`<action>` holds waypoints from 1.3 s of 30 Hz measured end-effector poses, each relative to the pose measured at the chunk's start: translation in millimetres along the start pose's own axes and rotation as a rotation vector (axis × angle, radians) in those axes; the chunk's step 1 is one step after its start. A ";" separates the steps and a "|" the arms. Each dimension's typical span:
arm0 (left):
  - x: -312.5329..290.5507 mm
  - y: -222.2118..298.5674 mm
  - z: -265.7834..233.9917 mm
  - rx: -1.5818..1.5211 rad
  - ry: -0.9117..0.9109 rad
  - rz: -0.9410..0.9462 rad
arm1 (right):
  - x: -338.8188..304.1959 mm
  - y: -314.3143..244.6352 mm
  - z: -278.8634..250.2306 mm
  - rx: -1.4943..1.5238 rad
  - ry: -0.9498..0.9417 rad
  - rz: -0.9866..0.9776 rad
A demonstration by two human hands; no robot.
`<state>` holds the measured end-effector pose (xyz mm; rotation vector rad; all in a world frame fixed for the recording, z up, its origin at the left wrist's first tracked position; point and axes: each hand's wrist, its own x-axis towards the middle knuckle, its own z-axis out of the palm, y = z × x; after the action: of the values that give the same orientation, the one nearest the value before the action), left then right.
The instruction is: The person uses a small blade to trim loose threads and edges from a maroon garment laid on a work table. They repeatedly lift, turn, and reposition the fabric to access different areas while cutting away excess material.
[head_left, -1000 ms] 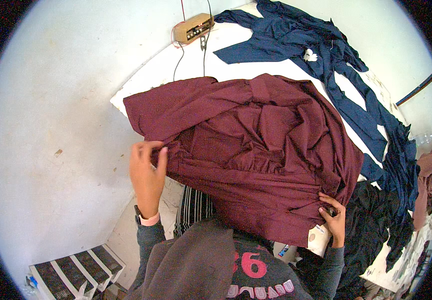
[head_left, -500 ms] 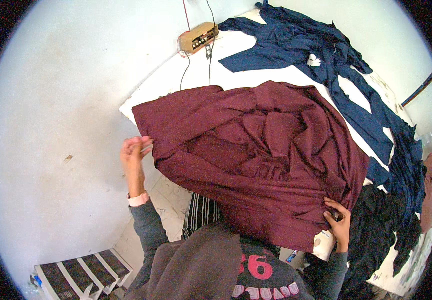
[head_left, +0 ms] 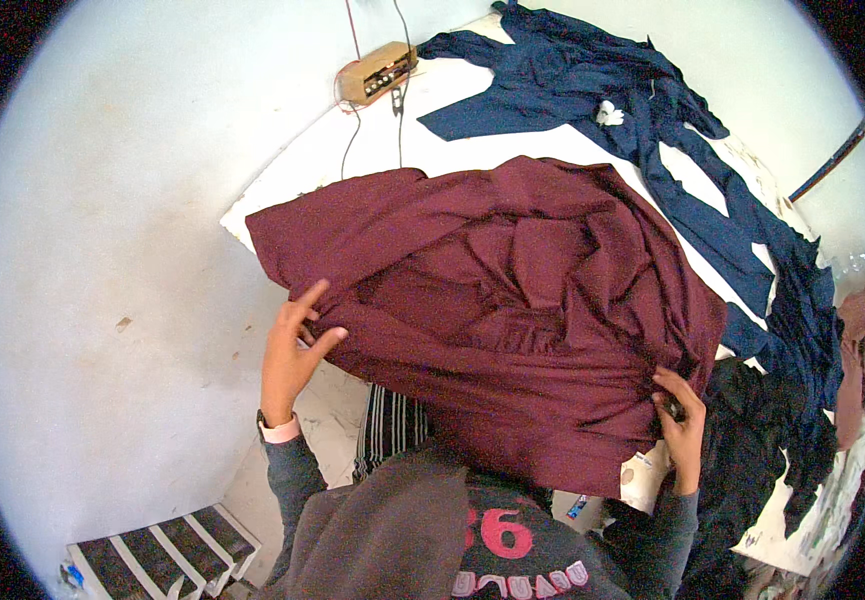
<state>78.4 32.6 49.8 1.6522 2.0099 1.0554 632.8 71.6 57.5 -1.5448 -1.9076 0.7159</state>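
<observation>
A large maroon garment (head_left: 432, 340) lies in loose folds over the table, its near part hanging over the edge close to my body. At its left edge is my left hand (head_left: 295, 350), fingers and thumb spread apart, fingertips over the cloth. My right hand (head_left: 685, 415) is curled at the garment's lower right edge. Something small and dark shows between its thumb and fingers, too small to name. The fingertips of that hand rest against the cloth.
Behind lie dark blue garments (head_left: 592, 110) along the white table (head_left: 452, 95). A brown box with sockets and wires (head_left: 379, 75) sits by the wall. Black cloth (head_left: 742, 430) is at right. A black-and-white slatted thing (head_left: 167, 550) stands low at left.
My left hand has moved right and slightly down, onto the garment's left edge, with its fingers spreading. The right hand stays at the lower right edge. The whole view has shifted slightly.
</observation>
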 end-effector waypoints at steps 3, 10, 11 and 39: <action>21.0 -20.5 21.2 0.160 0.030 0.089 | 4.0 -2.6 1.0 -0.158 0.074 -0.049; 95.4 -30.8 -3.2 -0.364 0.327 -0.136 | 2.9 -23.0 10.5 -0.321 0.019 -0.138; 102.5 -41.5 -6.0 -0.316 0.389 -0.089 | 1.8 -24.7 12.7 -0.306 -0.022 -0.152; 92.2 55.5 95.9 -0.297 -0.105 -0.033 | 51.2 -38.8 112.7 0.079 -0.200 -0.219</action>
<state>155.7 154.1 43.3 1.4824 1.7132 1.1648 516.9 109.0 12.8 -1.2313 -2.1260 0.8624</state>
